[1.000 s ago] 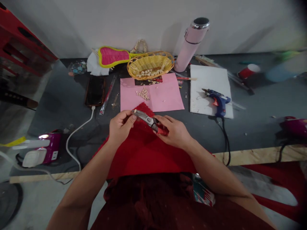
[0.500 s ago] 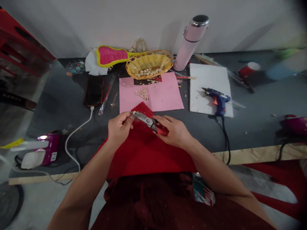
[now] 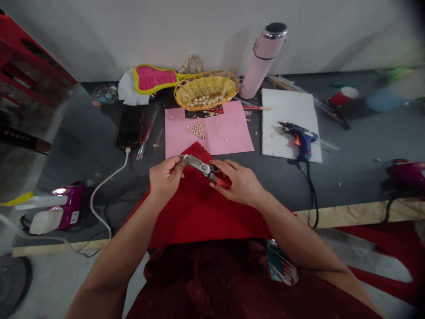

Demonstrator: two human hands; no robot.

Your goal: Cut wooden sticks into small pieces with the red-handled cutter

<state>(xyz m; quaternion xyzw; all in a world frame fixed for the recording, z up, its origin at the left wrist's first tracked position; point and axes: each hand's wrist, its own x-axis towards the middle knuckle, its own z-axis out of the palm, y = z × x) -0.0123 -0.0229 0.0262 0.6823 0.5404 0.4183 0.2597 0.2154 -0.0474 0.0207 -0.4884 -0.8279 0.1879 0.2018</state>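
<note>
Pruning shears (image 3: 199, 165) with red handles lie across the space between my two hands, above a red cloth (image 3: 206, 217). My right hand (image 3: 245, 184) is closed around their handles. At the blade tip, my left hand (image 3: 164, 178) pinches a small pale piece (image 3: 185, 156), mostly hidden by the thumb and fingers. Just beyond, a little heap of similar pale pieces (image 3: 198, 130) sits on pink paper (image 3: 232, 128). Behind it, a yellow woven basket (image 3: 206, 91) holds more pale bits.
A blue glue gun (image 3: 303, 141) rests on a white board (image 3: 287, 104) to the right. At the back stands a pink flask (image 3: 262, 62), with a pink-and-yellow paddle (image 3: 156, 79) farther left. A phone (image 3: 130, 127) on a white cable and a purple power block (image 3: 71, 204) occupy the left side.
Both hands keep nearly the same place and grip. The right hand's fingers and the red handles have shifted very slightly; the pale piece stays at the blade tip.
</note>
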